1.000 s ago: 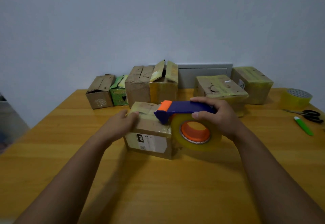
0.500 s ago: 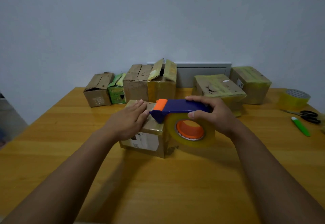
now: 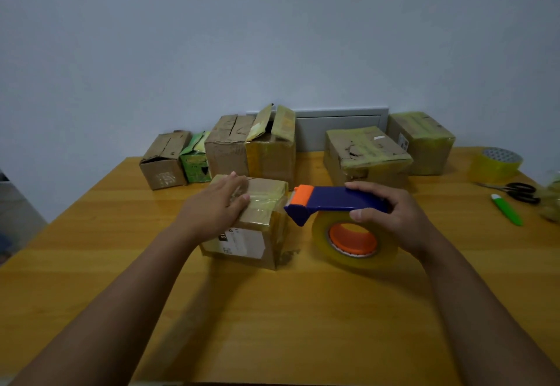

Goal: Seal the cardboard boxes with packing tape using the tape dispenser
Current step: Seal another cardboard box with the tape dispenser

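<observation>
Left hand (image 3: pixel 216 204) lies flat on the box (image 3: pixel 257 228); right hand (image 3: pixel 391 219) grips the tape dispenser (image 3: pixel 330 201) just beside it.

Your single head-worn camera looks forward and down, close over the yellow wooden table (image 3: pixel 272 310), wall at twelve o'clock.

Dim, even indoor light, soft shadows on the table (image 3: pixel 272 310) beneath both forearms, faint sheen on the taped box top just beyond the left hand (image 3: pixel 216 204), mild wide-angle bending and softness toward edges.
</observation>
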